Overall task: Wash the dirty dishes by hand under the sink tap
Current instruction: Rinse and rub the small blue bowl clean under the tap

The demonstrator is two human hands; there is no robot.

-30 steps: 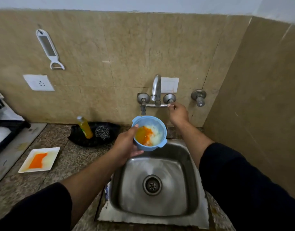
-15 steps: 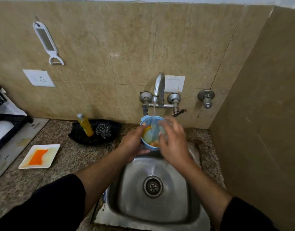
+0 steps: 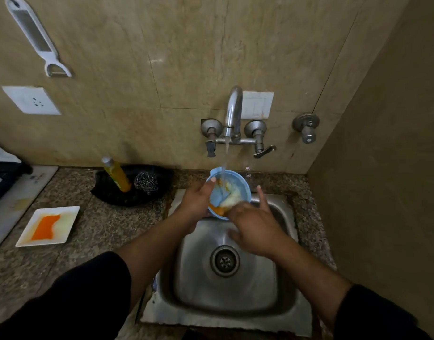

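1. Head view: blue bowl (image 3: 231,190) sits tilted over the far edge of the sink (image 3: 287,303), right under the tap (image 3: 233,111); the stream lands inside it. Orange and white residue is still on the inner wall.
2. Your left hand (image 3: 197,204) grips the bowl's left rim, thumb over the edge.
3. Your right hand (image 3: 254,227) is at the near rim w/ fingers loosely spread. It looks to be rubbing the inside, but it's blurred, so I can't tell if it grips anything.
4. Step in hand: rinsing/scrubbing bowl no. 1.
5. Next, probably: work the orange patch loose, or reach left for the steel scrubber (image 3: 146,183) and soap bottle (image 3: 116,174).
6. White plate (image 3: 71,212) w/ an orange smear waits on the counter, far left of the sink, unwashed.
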